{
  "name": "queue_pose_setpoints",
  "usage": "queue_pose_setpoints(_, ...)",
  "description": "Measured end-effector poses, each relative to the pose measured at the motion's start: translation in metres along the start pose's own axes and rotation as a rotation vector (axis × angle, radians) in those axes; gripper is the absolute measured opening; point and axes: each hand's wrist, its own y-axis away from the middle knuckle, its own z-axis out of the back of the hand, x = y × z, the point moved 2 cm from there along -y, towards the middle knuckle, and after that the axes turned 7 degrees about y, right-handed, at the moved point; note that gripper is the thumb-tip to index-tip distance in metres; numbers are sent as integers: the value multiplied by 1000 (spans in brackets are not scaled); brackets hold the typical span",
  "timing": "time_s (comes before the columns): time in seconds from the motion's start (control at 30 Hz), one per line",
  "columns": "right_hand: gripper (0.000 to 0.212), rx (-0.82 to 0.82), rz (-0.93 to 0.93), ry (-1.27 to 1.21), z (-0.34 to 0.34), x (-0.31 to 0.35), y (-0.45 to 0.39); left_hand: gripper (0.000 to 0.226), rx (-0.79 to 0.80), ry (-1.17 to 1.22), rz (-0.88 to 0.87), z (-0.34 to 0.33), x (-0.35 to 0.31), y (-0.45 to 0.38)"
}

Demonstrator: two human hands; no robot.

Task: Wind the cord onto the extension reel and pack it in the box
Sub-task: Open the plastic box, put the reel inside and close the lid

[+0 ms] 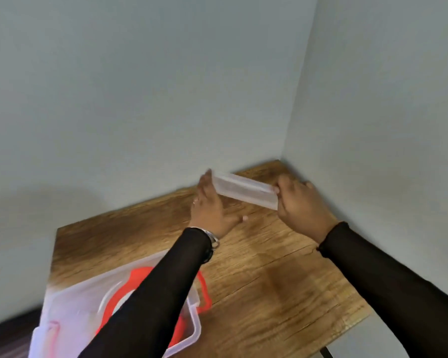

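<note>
One wooden table (256, 275) stood in the corner of two pale walls (140, 86).

One clear plastic box (70, 306) sat at the near left corner of the table, partly over the left edge. Inside it lay one reel (203, 293) with an orange rim and a white centre, seen through the box wall and partly hidden by the left forearm. Whether the cord was fully wound on it could not be told; the frame was blurred there.

One clear plastic lid (246, 189) was held in the air above the far right corner of the table, tilted, its long side running from upper left to lower right. It was well apart from the box.

Two hands were in view. The left hand (210, 205) lay against the left end of the lid with fingers straight and spread, thumb pointing toward the right edge; the palm seemed to bear on the lid's end, no curl seen. The right hand (300, 205) gripped the right end of the lid, fingers curled round its edge.

Two black sleeves (388, 288) covered the forearms. Bangles (214, 240) showed at the left wrist, count not clear. One ring (195, 201) seemed to show on a left finger.
</note>
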Motion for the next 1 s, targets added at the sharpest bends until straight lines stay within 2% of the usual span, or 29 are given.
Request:
queue_pose_setpoints(0.1,5,-17,111,-134,32,35,-29,124,-254,280,-14,62,14,13)
queue_pose_setpoints(0.13,6,-27,144,-209,42,48,-37,112,-321,328,-14,84,21,21)
queue_pose_setpoints(0.23,10,-24,213,-431,70,93,-60,50,-474,393,-74,145,39,52)
queue_pose_setpoints(0.3,14,-64,225,-486,78,121,-72,44,-566,435,-75,180,51,75)
queue_pose_setpoints(0.37,33,-67,143,-560,78,141,-79,46,-645,470,0,206,62,102)
queue_pose_setpoints(0.43,44,83,-26,-831,65,154,-77,44,-698,526,134,218,78,130)
queue_pose_setpoints(0.5,50,337,-185,-1144,41,169,-58,44,-731,655,308,218,98,158)
queue_pose_setpoints(0.57,47,491,-265,-1240,10,179,-25,39,-703,730,455,207,115,182)
queue_pose_setpoints(0.67,32,572,-343,-1067,-21,192,21,35,-536,447,658,185,136,210)
queue_pose_setpoints(0.77,19,508,-281,-751,-35,192,41,41,-365,-1,727,168,141,226)
queue_pose_setpoints(0.83,18,465,-209,-567,-37,196,46,43,-358,-146,690,165,140,227)
queue_pose_setpoints(1.0,20,431,-147,-327,-48,198,45,48,-364,-334,682,168,141,221)
